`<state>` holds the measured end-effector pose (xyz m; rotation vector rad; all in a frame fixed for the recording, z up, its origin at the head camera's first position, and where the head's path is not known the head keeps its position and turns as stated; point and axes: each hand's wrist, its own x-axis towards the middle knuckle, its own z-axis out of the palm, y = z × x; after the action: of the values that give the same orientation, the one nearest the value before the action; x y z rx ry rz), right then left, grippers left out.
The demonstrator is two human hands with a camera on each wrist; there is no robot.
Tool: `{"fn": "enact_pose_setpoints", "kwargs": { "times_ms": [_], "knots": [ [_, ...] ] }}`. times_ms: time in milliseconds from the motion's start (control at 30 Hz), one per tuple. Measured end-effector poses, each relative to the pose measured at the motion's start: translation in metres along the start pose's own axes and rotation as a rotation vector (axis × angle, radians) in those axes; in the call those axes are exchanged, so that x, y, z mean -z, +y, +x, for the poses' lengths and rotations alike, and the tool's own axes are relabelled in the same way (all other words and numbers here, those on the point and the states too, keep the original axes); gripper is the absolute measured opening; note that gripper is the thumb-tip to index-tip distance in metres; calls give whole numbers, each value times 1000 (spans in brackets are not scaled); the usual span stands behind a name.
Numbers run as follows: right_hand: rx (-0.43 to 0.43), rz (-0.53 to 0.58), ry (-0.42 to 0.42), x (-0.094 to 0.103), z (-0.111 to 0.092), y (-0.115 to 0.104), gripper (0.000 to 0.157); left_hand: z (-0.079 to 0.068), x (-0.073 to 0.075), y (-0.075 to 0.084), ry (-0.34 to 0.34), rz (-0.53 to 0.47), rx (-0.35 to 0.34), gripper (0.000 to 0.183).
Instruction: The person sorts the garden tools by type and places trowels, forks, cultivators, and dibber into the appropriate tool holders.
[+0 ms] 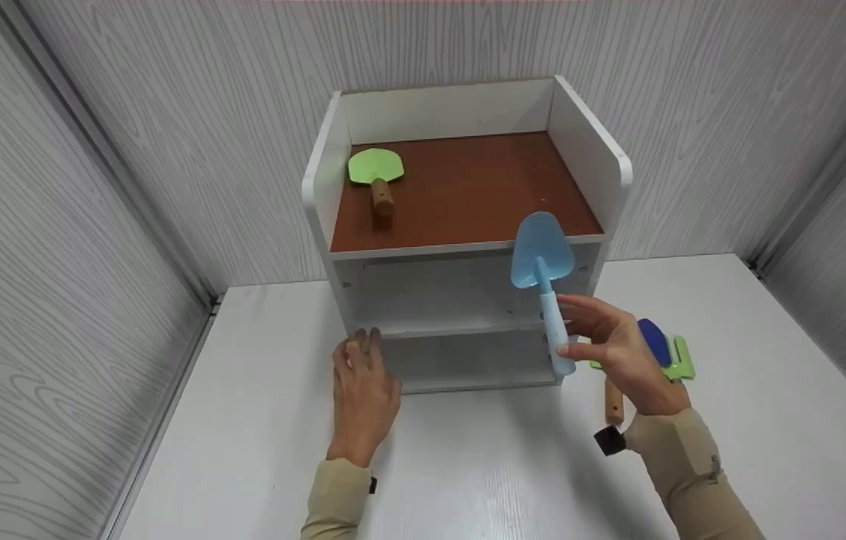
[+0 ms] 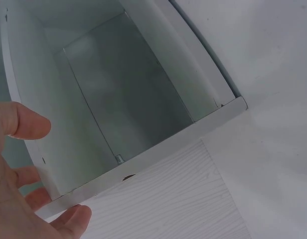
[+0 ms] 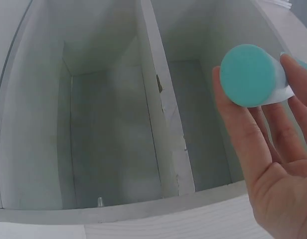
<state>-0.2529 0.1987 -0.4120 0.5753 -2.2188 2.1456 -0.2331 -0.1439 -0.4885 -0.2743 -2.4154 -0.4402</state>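
My right hand (image 1: 622, 360) pinches a light blue hand trowel (image 1: 543, 247) by its pale handle, thumb on one side and fingers on the other. The trowel stands blade up before the right front of a small white shelf unit (image 1: 460, 332). In the right wrist view the handle's round teal end (image 3: 247, 75) faces the camera, above the compartments. My left hand (image 1: 367, 397) rests at the unit's left front edge with loosely bent fingers. Up close, one finger touches the outside of the side panel (image 2: 158, 152), while the thumb stays apart from it.
On the unit's reddish-brown top (image 1: 468, 187) lies a green spade (image 1: 376, 165) with a wooden handle. Partly hidden behind my right hand, a blue-bladed tool (image 1: 654, 341), a green tool (image 1: 682, 360) and a wooden handle (image 1: 614, 403) lie on the white table (image 1: 468, 465). Wood-grain walls surround the table.
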Motion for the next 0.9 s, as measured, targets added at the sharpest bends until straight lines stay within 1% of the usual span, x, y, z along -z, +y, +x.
{"fn": "enact_pose_setpoints", "kwargs": {
  "times_ms": [233, 400, 567, 733, 900],
  "knots": [
    [-22, -28, -13, -9, 2, -7, 62, 0, 0, 1, 4, 0, -6, 62],
    [-2, -10, -36, -14, 4, -8, 63, 0, 0, 1, -18, -7, 5, 63],
    [10, 3, -65, -20, 6, -11, 62, 0, -1, 1, -6, 1, -3, 64],
    [10, -26, -73, -26, 8, -15, 63, 0, -1, 0, 4, -2, -5, 63],
    [-2, -51, -80, -31, 10, -20, 65, 0, 0, 1, -15, -1, 5, 65]
  ]
}}
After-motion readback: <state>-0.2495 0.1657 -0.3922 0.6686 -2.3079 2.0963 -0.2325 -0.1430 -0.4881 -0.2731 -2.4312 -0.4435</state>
